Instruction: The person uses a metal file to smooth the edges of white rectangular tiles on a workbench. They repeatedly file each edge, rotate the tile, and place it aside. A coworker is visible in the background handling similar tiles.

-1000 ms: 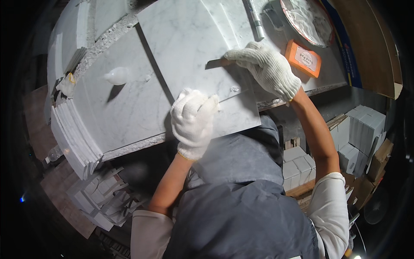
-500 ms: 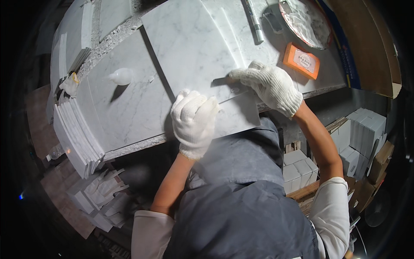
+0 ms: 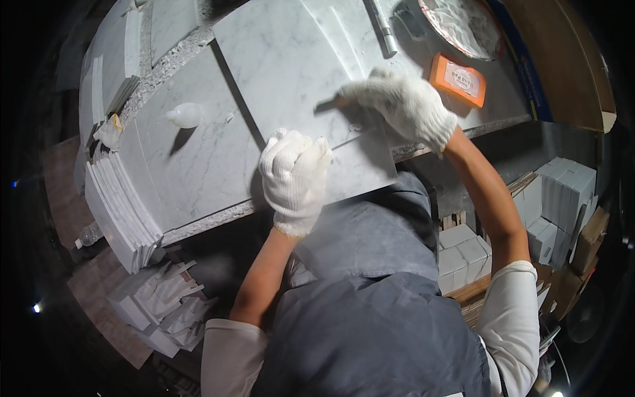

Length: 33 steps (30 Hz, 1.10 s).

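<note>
On the pale slab (image 3: 281,73), the right hand (image 3: 409,106) grips a dark blade (image 3: 325,106), now farther from the seam (image 3: 349,139) (left hand (image 3: 294,175) curled, contents unseen).

Fingers (image 3: 278,153) in white knit gloves (image 3: 296,192), white short sleeves (image 3: 508,308), dark grey apron-like garment (image 3: 357,331)

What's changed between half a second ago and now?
Your white-gloved right hand moved away from you over the grey-veined white stone slab, carrying the thin dark flat tool. Neither hand visibly took or released anything. Your white-gloved left hand stayed at the slab; the orange rectangular block stayed put.
</note>
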Each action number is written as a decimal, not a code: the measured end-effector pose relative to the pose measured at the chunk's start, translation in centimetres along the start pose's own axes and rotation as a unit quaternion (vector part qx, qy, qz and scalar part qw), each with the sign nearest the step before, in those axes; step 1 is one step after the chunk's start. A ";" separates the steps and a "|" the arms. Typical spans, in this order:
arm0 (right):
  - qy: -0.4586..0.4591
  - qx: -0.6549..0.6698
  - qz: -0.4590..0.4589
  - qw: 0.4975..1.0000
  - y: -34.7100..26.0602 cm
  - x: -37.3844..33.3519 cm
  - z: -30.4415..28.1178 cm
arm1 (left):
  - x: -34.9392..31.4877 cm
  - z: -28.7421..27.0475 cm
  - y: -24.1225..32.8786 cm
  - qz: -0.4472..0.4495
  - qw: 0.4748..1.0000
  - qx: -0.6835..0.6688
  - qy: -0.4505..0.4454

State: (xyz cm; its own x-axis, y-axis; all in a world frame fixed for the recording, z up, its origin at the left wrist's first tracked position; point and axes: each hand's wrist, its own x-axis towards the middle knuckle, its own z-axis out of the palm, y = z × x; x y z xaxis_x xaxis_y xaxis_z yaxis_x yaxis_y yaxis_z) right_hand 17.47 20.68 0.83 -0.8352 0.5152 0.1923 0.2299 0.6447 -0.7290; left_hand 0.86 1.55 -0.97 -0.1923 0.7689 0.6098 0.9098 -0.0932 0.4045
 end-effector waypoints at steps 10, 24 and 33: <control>-0.052 -0.008 0.048 0.997 -0.4 0.7 -0.8 | 0.1 -0.4 -0.2 -0.001 0.998 -0.055 -0.014; -0.109 -0.040 0.016 0.993 -0.4 -0.4 -1.0 | 1.5 -0.8 0.7 0.037 0.999 -0.022 0.011; -0.001 0.263 0.202 0.943 -2.0 -11.6 -3.0 | 7.2 -0.6 -5.4 0.072 0.995 0.034 -0.065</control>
State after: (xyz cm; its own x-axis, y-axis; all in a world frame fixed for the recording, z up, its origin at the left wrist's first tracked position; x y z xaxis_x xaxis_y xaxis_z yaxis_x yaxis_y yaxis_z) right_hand 28.19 15.07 2.00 -0.7338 0.6570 -0.1730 0.2506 0.0252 -0.9678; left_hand -5.66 7.20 1.61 -0.0129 0.8259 0.5637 0.9481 -0.1690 0.2693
